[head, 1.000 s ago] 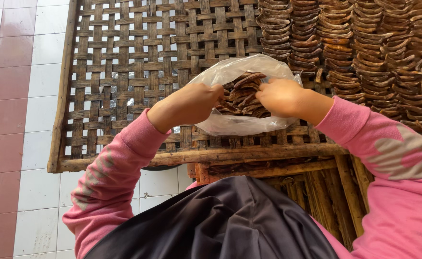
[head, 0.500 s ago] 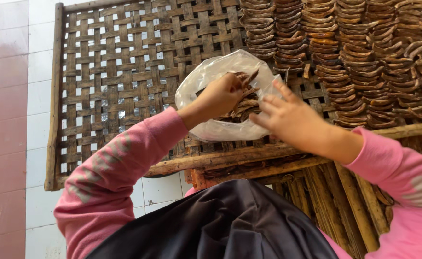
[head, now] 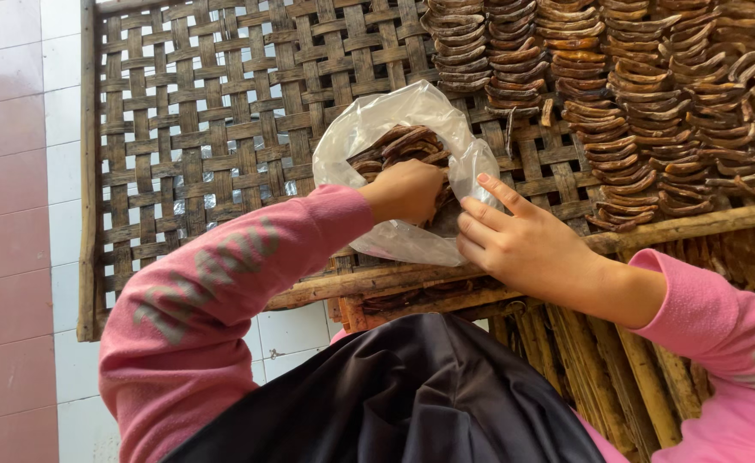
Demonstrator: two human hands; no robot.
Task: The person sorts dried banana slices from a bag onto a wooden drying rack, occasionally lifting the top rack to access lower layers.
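A clear plastic bag lies on a woven bamboo tray, holding a stack of brown curved dried slices. My left hand is inside the bag's mouth, fingers closed on the stack of slices. My right hand rests against the bag's right side, fingers apart, one fingertip touching the plastic. Both arms wear pink sleeves.
Rows of the same brown dried slices cover the tray's right half. The tray's wooden front rail runs below the bag. More trays are stacked underneath. White and pink floor tiles lie to the left.
My left hand has gone deeper into the bag and closed on the slices. My right hand came off the stack and now rests on the bag's right side.
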